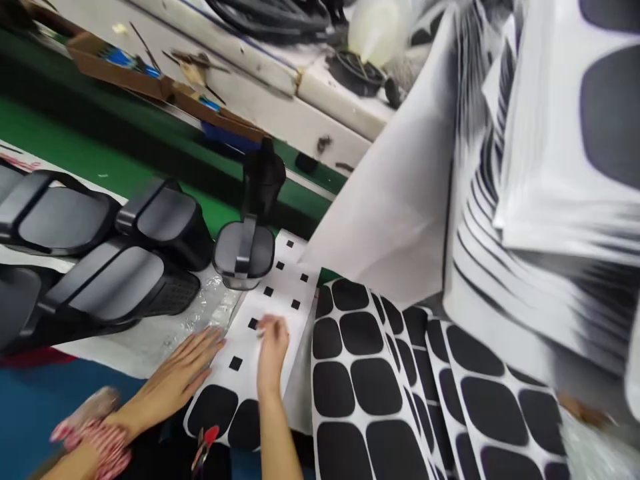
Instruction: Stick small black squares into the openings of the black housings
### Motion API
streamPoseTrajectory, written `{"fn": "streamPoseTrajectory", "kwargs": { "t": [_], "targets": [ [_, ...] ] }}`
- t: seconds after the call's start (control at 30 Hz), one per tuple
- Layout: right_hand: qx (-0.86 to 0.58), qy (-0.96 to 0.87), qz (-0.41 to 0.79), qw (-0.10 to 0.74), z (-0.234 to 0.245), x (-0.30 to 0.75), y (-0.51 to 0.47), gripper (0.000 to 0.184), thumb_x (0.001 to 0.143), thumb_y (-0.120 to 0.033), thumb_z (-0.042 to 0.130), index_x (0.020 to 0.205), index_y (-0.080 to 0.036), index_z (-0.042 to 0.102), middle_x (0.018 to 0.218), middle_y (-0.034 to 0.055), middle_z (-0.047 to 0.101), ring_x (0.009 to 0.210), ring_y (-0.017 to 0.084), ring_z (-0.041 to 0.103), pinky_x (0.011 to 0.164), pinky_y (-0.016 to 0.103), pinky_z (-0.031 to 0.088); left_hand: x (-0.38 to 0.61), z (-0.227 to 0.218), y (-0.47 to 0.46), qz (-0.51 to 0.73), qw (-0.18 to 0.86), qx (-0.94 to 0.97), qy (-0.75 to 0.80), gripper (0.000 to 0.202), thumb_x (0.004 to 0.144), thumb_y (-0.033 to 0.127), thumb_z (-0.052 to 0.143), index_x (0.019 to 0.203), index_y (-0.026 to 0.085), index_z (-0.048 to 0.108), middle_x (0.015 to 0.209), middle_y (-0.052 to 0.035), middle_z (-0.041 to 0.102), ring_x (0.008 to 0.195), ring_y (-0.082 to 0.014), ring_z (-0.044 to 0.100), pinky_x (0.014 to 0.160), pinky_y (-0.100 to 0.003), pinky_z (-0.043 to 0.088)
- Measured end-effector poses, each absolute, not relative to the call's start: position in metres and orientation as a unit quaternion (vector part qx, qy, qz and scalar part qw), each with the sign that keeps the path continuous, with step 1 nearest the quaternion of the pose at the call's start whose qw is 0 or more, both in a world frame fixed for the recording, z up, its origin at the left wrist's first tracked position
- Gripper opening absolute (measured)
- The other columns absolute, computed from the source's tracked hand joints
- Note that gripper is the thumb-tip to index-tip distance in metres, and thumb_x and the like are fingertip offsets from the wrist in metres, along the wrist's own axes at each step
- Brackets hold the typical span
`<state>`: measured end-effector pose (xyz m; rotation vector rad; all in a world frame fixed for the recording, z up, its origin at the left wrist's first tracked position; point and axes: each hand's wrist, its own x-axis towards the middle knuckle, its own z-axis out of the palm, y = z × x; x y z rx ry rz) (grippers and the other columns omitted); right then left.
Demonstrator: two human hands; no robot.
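A white sheet [265, 313] with small black squares and larger rounded black patches at its near end lies in front of me. My left hand [180, 367] rests flat on the sheet's left edge, fingers stretched out. Over the sheet's middle is my right hand [273, 347], its fingers curled and pinched beside one black square [253, 323]. Whether a small piece is between those fingertips I cannot make out. At the sheet's far left edge stands a black plastic part [227, 247] with a grey top and a strap-like bar across it.
Several similar black parts [120, 280] stand in rows at left. Folded sheets with rounded black patches [360, 393] lie at right, below a tall stack of sheets [540, 267]. Beyond the green belt [200, 213] are cardboard trays [120, 70]. A red-tipped tool [210, 437] is near my body.
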<state>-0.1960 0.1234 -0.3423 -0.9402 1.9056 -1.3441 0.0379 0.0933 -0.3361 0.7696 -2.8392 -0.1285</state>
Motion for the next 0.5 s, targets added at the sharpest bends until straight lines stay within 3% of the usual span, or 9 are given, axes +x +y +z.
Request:
{"fn": "streamPoseTrajectory", "kwargs": {
  "t": [0.07,0.13,0.2,0.27,0.37,0.5],
  "targets": [
    [-0.364,0.755,-0.438,0.325,-0.348,-0.148,0.193,0.011,0.089,-0.017,0.054,0.097,-0.014,0.06,0.1,0.0103,0.062,0.095,0.024,0.061,0.085,0.042,0.055,0.014,-0.361,0.073,-0.043,0.099,0.178,-0.978,0.057,0.105,0.031,0.043,0.16,0.026,0.03,0.164,0.0009,0.022,0.152,-0.0209,0.021,0.127,-0.042,0.013],
    [-0.379,0.782,-0.359,0.34,-0.352,-0.113,0.23,0.035,0.076,-0.011,0.063,0.111,-0.012,0.064,0.116,0.015,0.061,0.117,0.035,0.053,0.104,0.059,0.044,-0.001,-0.384,0.055,-0.044,0.106,0.134,-0.984,0.054,0.106,0.035,0.043,0.159,0.031,0.032,0.164,0.0022,0.023,0.152,-0.0197,0.021,0.127,-0.042,-0.001],
    [-0.387,0.804,-0.283,0.351,-0.355,-0.098,0.237,0.059,0.073,-0.007,0.066,0.131,-0.008,0.059,0.136,0.0185,0.053,0.134,0.042,0.039,0.113,0.068,0.029,-0.009,-0.4,0.04,-0.047,0.109,0.119,-0.986,0.051,0.107,0.039,0.042,0.157,0.034,0.036,0.163,0.0035,0.025,0.152,-0.0214,0.02,0.126,-0.046,0.001],
    [-0.391,0.822,-0.223,0.349,-0.355,-0.098,0.224,0.071,0.076,-0.004,0.065,0.145,-0.004,0.048,0.148,0.0187,0.043,0.141,0.043,0.03,0.117,0.067,0.022,-0.016,-0.407,0.028,-0.055,0.103,0.122,-0.986,0.048,0.108,0.037,0.04,0.156,0.034,0.039,0.163,0.0042,0.025,0.152,-0.0237,0.019,0.124,-0.049,0.01],
    [-0.417,0.831,-0.166,0.329,-0.351,-0.107,0.199,0.065,0.081,-0.005,0.064,0.144,-0.003,0.049,0.146,0.0186,0.044,0.139,0.039,0.031,0.119,0.059,0.021,-0.026,-0.411,0.018,-0.08,0.077,0.136,-0.985,0.047,0.109,0.03,0.035,0.155,0.032,0.04,0.163,0.0023,0.025,0.152,-0.0269,0.016,0.122,-0.054,0.019],
    [-0.457,0.822,-0.107,0.322,-0.346,-0.115,0.183,0.064,0.08,-0.007,0.07,0.141,-0.004,0.05,0.144,0.0207,0.044,0.139,0.036,0.034,0.121,0.054,0.021,-0.032,-0.416,0.021,-0.126,0.056,0.166,-0.976,0.049,0.109,0.032,0.032,0.157,0.028,0.038,0.164,-0.0026,0.024,0.153,-0.0321,0.014,0.12,-0.063,0.017]
  ]
}}
